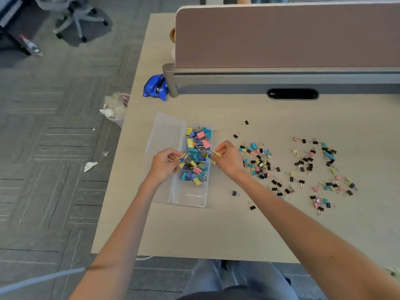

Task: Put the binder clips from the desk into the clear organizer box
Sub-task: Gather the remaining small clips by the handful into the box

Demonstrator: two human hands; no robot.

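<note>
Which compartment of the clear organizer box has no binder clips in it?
In the clear plastic organizer box, the end compartment nearest the person: bare plastic shows there, while the others hold coloured binder clips.

Office workstation. A pale laminate desk [194, 230] backs onto a pinkish partition screen [281, 35] with a grey rail and an oval cable slot [292, 94]. Grey carpet tiles [54, 105] cover the floor, where a swivel chair's castor base [80, 16] and a full wastebasket [115, 109] stand. Small binder clips [259, 161] lie scattered across the desktop.
</note>
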